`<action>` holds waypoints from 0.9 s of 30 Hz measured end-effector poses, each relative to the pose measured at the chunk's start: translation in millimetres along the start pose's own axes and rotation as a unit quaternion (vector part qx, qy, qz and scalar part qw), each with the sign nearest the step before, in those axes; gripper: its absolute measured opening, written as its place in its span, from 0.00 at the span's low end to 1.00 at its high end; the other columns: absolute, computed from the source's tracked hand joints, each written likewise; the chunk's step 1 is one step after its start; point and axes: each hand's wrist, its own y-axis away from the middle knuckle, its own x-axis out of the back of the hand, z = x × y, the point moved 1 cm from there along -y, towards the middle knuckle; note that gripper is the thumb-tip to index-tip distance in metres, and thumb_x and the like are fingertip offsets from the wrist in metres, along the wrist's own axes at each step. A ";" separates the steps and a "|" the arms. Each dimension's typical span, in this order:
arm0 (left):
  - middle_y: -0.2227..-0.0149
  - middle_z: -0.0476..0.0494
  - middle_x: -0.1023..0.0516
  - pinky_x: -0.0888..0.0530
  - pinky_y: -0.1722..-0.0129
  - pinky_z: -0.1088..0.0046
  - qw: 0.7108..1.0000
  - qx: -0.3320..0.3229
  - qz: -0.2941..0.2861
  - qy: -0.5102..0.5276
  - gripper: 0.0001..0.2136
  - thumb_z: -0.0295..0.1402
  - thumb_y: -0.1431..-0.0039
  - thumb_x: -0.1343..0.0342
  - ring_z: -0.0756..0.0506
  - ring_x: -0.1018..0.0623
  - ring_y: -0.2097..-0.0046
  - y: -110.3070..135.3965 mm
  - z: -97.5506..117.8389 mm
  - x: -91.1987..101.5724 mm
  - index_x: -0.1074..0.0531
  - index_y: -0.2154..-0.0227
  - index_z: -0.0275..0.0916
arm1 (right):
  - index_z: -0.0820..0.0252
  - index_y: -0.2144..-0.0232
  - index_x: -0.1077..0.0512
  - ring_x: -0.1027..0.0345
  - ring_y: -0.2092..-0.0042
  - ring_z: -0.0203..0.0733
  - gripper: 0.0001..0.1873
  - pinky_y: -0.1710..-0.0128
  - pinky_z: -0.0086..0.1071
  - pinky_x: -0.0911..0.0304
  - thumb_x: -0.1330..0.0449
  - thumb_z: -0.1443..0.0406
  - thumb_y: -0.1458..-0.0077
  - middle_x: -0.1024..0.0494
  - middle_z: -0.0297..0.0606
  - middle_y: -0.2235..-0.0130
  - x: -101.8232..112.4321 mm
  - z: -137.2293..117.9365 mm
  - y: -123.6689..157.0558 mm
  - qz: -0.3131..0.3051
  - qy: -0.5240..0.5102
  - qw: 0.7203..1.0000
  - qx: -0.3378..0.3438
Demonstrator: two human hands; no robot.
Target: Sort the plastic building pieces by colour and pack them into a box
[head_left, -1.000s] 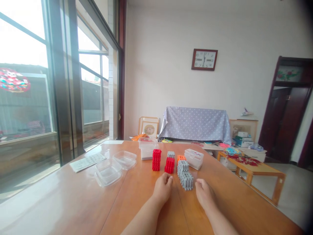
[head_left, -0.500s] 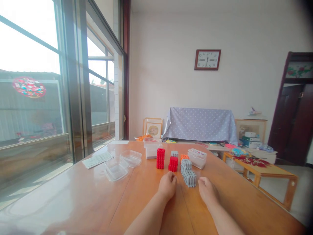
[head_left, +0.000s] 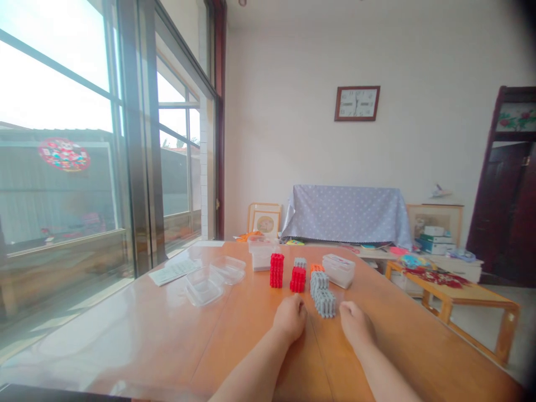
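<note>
My left hand [head_left: 290, 318] rests on the table as a loose fist, just in front of a short red block stack [head_left: 297, 280]. To the right, my right hand [head_left: 355, 322] is also curled closed, beside stepped grey interlocking blocks [head_left: 322, 297] that stand between the two hands. Nothing shows in either fist. A taller red block stack [head_left: 276, 271] stands upright further left. Behind the front stacks, a smaller grey stack [head_left: 300, 262] and some orange blocks [head_left: 317, 268] are partly hidden.
On the wooden table [head_left: 243, 346], a clear lidded box [head_left: 338, 271] stands at the right and another clear container [head_left: 261, 259] at the back. Two clear plastic pieces, a tray [head_left: 204, 286] and a lid [head_left: 228, 270], lie left near a printed sheet [head_left: 175, 272]. Windows line the left side.
The view has shifted slightly, so the scene sits a little further right. Both hands and the block stacks keep their places.
</note>
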 end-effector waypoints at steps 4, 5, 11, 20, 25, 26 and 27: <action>0.61 0.41 0.22 0.35 0.62 0.71 1.000 -0.006 -0.003 -0.027 0.05 0.30 0.40 0.51 0.42 0.25 0.58 2.2 2.5 0.3 0.29 0.66 0.40 | 0.51 0.58 0.23 0.25 0.58 0.48 0.20 0.64 0.33 0.36 0.53 0.55 0.41 0.18 0.40 0.57 1.8 -5.0 3.0 -0.005 -0.002 1.000 -0.009; 0.61 0.40 0.23 0.35 0.62 0.71 0.999 -0.006 -0.004 -0.032 0.05 0.30 0.40 0.51 0.42 0.25 0.58 2.5 2.9 0.3 0.29 0.66 0.40 | 0.51 0.59 0.23 0.24 0.60 0.48 0.21 0.65 0.34 0.36 0.53 0.54 0.41 0.18 0.40 0.58 2.2 -6.3 3.9 -0.007 -0.003 1.000 -0.010; 0.62 0.40 0.23 0.35 0.63 0.70 0.999 -0.011 -0.005 -0.043 0.05 0.30 0.40 0.50 0.42 0.25 0.59 2.9 4.4 0.3 0.29 0.66 0.41 | 0.51 0.62 0.23 0.25 0.64 0.48 0.21 0.69 0.33 0.38 0.53 0.53 0.41 0.17 0.40 0.62 5.4 -9.4 8.7 -0.022 -0.037 0.999 -0.015; 0.62 0.42 0.23 0.38 0.64 0.73 0.999 -0.024 0.009 -0.025 0.03 0.29 0.40 0.50 0.45 0.27 0.60 -3.4 1.0 -2.6 0.31 0.67 0.40 | 0.52 0.64 0.23 0.25 0.61 0.45 0.19 0.66 0.31 0.36 0.51 0.54 0.44 0.18 0.37 0.63 1.1 0.5 0.4 -0.010 -0.098 0.995 -0.018; 0.63 0.44 0.23 0.38 0.64 0.74 1.000 -0.008 0.019 0.011 0.04 0.28 0.39 0.50 0.46 0.27 0.61 -7.9 0.9 -2.7 0.31 0.68 0.40 | 0.58 0.62 0.23 0.26 0.67 0.43 0.20 0.70 0.30 0.36 0.51 0.57 0.46 0.18 0.38 0.66 2.3 -2.7 -18.4 -0.022 -0.141 0.990 -0.020; 0.63 0.44 0.23 0.38 0.64 0.75 1.000 -0.004 0.018 0.014 0.04 0.28 0.39 0.51 0.46 0.27 0.61 -8.8 1.0 -2.7 0.31 0.68 0.39 | 0.59 0.61 0.23 0.26 0.68 0.42 0.20 0.71 0.29 0.36 0.51 0.58 0.47 0.18 0.38 0.67 3.3 -3.1 -24.0 -0.022 -0.145 0.989 -0.020; 0.63 0.44 0.23 0.38 0.64 0.75 1.000 0.000 0.016 0.016 0.05 0.28 0.39 0.51 0.46 0.26 0.61 -9.8 1.0 -2.7 0.31 0.68 0.39 | 0.59 0.59 0.23 0.26 0.68 0.42 0.21 0.72 0.29 0.36 0.51 0.58 0.47 0.18 0.38 0.66 4.3 -3.1 -30.1 -0.021 -0.148 0.989 -0.019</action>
